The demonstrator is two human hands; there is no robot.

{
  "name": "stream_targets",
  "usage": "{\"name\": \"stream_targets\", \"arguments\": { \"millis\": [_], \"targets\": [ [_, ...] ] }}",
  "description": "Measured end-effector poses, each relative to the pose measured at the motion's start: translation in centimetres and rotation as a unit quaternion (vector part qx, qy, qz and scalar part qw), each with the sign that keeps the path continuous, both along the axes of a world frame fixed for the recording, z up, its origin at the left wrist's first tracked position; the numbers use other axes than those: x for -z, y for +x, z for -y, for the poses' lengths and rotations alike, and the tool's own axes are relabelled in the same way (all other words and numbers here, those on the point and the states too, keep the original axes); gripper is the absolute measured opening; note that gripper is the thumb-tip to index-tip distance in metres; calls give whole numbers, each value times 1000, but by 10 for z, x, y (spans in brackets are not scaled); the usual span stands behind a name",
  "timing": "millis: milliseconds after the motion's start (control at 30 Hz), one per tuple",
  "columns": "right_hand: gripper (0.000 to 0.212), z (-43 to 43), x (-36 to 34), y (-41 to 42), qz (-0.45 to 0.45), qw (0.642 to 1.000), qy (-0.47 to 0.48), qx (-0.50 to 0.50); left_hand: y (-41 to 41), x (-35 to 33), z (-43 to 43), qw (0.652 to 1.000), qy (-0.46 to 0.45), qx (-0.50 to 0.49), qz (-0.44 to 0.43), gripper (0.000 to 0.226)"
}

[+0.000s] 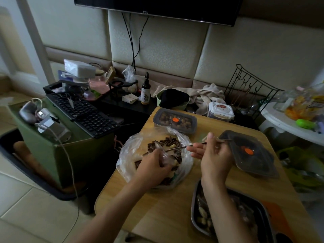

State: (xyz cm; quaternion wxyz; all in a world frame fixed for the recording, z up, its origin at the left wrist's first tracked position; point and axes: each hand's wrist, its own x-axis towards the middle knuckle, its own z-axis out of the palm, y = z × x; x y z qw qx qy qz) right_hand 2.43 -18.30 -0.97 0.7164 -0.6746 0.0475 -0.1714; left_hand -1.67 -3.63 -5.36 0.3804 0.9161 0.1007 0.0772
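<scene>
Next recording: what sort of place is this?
Most likely a lived-in room at home: a wall-mounted TV hangs over padded wall panels, a keyboard lies among clutter, and a small wooden table holds a bag of seeds.

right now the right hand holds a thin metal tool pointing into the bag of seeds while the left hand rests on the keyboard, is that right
Not quite. In the head view the left hand is not on the keyboard; it grips the plastic bag of seeds on the table. The right hand does hold the thin metal tool pointing into the bag.
</scene>
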Motion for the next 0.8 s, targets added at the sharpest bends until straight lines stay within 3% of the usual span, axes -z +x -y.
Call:
{"name": "stream_targets", "arguments": {
  "millis": [233,500,633,800],
  "targets": [
    [31,0,3,3,-50,992,108,40,3,5,-2,999,-35,-39,-16,25],
    [21,8,1,3,-16,993,76,89,4,8,-1,998,-34,-56,-16,22],
    [17,11,2,2,20,995,3,93,5,8,0,998,-29,-54,-16,19],
    [19,12,2,-1,125,977,-167,55,5,6,0,998,-21,-53,-14,19]
  ]
}}
